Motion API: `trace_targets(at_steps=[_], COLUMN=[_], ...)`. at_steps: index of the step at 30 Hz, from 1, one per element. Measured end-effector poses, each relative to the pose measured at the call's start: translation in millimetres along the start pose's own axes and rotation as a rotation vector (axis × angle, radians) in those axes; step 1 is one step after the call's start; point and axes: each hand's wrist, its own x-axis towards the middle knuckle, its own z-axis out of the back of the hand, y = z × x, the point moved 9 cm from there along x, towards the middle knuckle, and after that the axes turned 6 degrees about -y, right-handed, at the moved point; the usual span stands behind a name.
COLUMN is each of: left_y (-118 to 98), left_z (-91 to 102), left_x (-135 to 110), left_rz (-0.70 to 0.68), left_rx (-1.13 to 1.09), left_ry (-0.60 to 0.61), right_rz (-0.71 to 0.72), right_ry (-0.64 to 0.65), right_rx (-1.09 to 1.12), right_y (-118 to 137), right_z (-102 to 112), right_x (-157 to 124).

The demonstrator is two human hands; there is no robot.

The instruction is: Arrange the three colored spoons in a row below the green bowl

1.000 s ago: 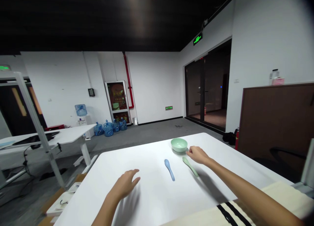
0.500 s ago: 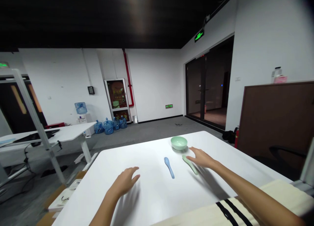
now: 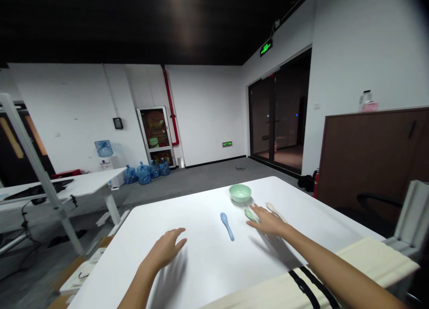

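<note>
My right hand [image 3: 268, 220] reaches over the right part of the white table [image 3: 197, 255], fingers apart, above a green spoon [image 3: 250, 215] whose handle it hides. Whether it touches the spoon I cannot tell. Beyond that hand lies a cream-coloured spoon [image 3: 275, 211], its lower end covered by the hand. A blue spoon [image 3: 227, 226] rests on the table between my two hands. Behind the spoons sits a green bowl [image 3: 240, 193] with nothing visible inside. At the left, my left hand [image 3: 169, 246] hovers with its fingers spread and holds nothing.
A cream cloth [image 3: 365, 255] with black straps lies along the table's near right edge. Another white table [image 3: 97, 184] stands to the left, blue water bottles [image 3: 144, 172] on the floor beyond. A brown cabinet [image 3: 368, 152] is at the right.
My right hand has moved left over the green spoon, hiding its handle. The cream-coloured spoon has come into view behind it. The camera view has turned slightly right; my left hand stays spread.
</note>
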Motion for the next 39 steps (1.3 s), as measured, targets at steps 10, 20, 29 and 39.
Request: trace_targets(at_steps=[10,20,29,39], left_y=[0.9,-0.7,1.0,-0.3], left_z=[-2.0,-1.0,-2.1,-0.8], left_x=[-0.8,-1.4,-0.2,-0.9], left_rz=[0.018,0.017,0.015,0.016], left_rx=[-0.009,0.007,-0.005,-0.002], left_ry=[0.016,0.024,0.014,0.011], right_rz=[0.036,0.080,0.087,0.076], right_ry=[-0.061,-0.093,-0.107,-0.090], right_rx=[-0.024,0.016,0.001,0.001], right_y=[4.6,13.1,14.2,12.3], right_z=[10.9,19.0,20.0,16.4], right_x=[0.1,-4.4,-3.9,-3.6])
